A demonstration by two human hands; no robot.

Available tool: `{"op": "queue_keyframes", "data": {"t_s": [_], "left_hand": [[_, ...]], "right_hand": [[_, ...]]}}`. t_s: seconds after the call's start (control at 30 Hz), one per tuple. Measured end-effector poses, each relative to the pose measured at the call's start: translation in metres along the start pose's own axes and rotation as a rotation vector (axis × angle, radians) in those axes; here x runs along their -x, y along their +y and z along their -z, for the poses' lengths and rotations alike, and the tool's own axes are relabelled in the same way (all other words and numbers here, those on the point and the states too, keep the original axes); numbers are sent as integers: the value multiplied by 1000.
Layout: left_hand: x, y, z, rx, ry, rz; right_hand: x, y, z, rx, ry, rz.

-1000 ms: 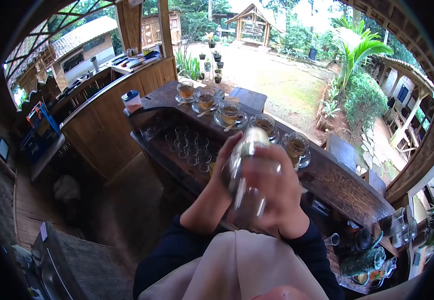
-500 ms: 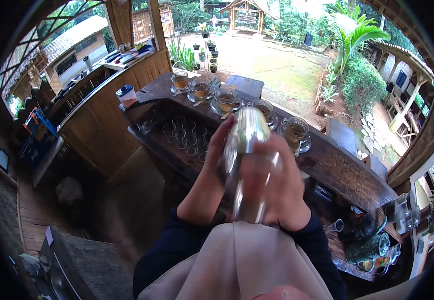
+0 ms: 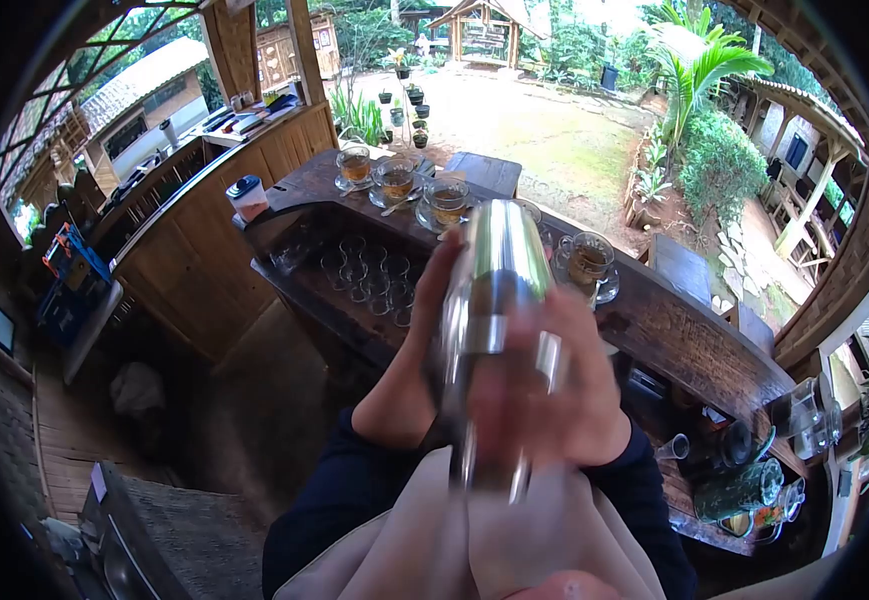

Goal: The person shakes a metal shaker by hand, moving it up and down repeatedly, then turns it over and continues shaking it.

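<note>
A shiny metal cocktail shaker (image 3: pixel 504 245) is held up in front of my chest, tilted and smeared by motion. My left hand (image 3: pixel 424 325) wraps its left side. Around its right side closes my right hand (image 3: pixel 579 385), with blurred fingers across the middle. Beyond the shaker, a glass cup of amber drink (image 3: pixel 446 203) stands on a saucer, and another such cup (image 3: pixel 589 260) stands to the right. A further cup between them is mostly hidden behind the shaker. Farther left along the counter are two more cups, one in the middle (image 3: pixel 392 180) and one at the end (image 3: pixel 353 167).
The dark wooden counter (image 3: pixel 694 345) curves across in front of me. Several upturned glasses (image 3: pixel 379 285) sit on its lower shelf. A lidded container (image 3: pixel 247 197) stands at its left end. Glass jars (image 3: pixel 754 490) and a blender-like jug (image 3: pixel 804 420) are at the right.
The shaker has shifted slightly and looks larger, now covering more of the cup behind it. Both hands stay closed around it. The whole view has moved a little.
</note>
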State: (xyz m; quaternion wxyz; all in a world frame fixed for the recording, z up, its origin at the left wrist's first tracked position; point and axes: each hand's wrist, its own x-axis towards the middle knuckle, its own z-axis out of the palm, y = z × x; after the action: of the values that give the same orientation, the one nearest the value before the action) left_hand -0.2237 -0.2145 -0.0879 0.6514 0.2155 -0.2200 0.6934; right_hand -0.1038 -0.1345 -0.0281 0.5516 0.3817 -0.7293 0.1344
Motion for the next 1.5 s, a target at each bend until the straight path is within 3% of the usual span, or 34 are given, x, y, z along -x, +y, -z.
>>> {"op": "queue_keyframes", "data": {"t_s": [0.03, 0.07, 0.1, 0.13, 0.17, 0.27, 0.3, 0.33, 0.37, 0.4, 0.43, 0.47, 0.5, 0.53, 0.57, 0.63, 0.7, 0.77, 0.8, 0.83, 0.9, 0.97, 1.0, 1.03, 1.13, 1.17, 1.23, 1.27, 1.3, 1.33, 1.37, 1.43, 1.47, 1.5], "left_hand": [[8, 0, -13, -415, 180, -183], [1, -1, 4, -765, -11, -472], [2, 4, 9, -763, -8, -468], [0, 11, 11, -594, 96, -349], [-2, 20, 16, -422, 199, -231], [0, 56, 91, -425, 610, -379], [-1, 61, 104, -324, 814, -499], [-7, 56, 91, -333, 804, -491], [-7, 49, 77, -360, 527, -362], [-9, 38, 52, -371, 259, -236], [-12, 23, 8, -118, 197, 7], [-13, 14, 3, -113, 198, 5], [-12, 5, 3, -444, 69, -177], [-12, 1, 4, -773, -65, -360], [-13, 6, 8, -772, -63, -358], [-16, 31, 28, -507, 106, -182], [-15, 74, 107, -685, 490, -450], [-11, 77, 116, -290, 760, -410], [-9, 63, 97, -234, 533, -346], [-22, 32, 62, -427, 271, -406], [-22, 36, 18, -129, 308, -13], [-14, 12, 13, -397, 88, -306], [-13, 13, 22, -536, 0, -310], [-13, 13, 25, -675, -90, -312], [-38, 49, 38, -519, 360, -194], [-30, 69, 89, -1296, 314, -496], [-44, 41, 57, -355, 510, -423], [-37, 45, 69, -292, 176, -304], [-33, 47, 70, -394, 270, -345], [-32, 34, 50, -734, 106, -363], [-30, 17, 28, -1064, -63, -379], [-19, 5, 20, -460, -108, -207], [-35, 9, 22, -761, -405, -295], [-39, 16, 26, -759, -405, -294]], "right_hand": [[2, 2, -7, 2, 1, -5], [6, 7, -21, -24, 234, 282], [12, 10, -34, -50, 466, 568], [23, 8, -44, -61, 505, 294], [36, 17, -15, 18, 51, 24], [53, 61, -51, -138, 207, -694], [51, 57, -45, -132, 208, -691], [44, 51, -35, -116, 209, -653], [34, 44, -26, -98, 213, -612], [18, 29, -14, -76, 142, -372], [13, 11, -1, 13, -26, -217], [16, 3, -4, 22, 94, -18], [18, -6, -22, -11, 336, 193], [18, 5, -23, -3, 364, 377], [18, 15, -25, 6, 392, 560], [45, 20, -20, 12, 159, -37], [52, 61, -36, 16, 129, -363], [51, 63, -36, -52, 177, -577], [48, 68, -35, -120, 229, -776], [42, 55, -27, -54, 214, -573], [20, 19, -4, 53, -79, -227], [27, 7, -23, 123, 272, 288], [33, 10, -22, 122, 273, 290], [39, 14, -16, 79, 178, 152], [54, 42, -16, 12, 35, -212], [53, 67, -26, 34, 94, -295], [50, 77, -33, -156, 280, -737], [51, 76, -26, -86, 259, -574], [40, 63, -12, 29, 130, -338], [33, 44, 0, 69, -52, -142], [25, 25, 5, 72, -7, 12], [15, 26, -13, 253, 285, 496], [22, 40, -16, 251, 280, 498], [32, 53, -19, 201, 254, 333]]}}
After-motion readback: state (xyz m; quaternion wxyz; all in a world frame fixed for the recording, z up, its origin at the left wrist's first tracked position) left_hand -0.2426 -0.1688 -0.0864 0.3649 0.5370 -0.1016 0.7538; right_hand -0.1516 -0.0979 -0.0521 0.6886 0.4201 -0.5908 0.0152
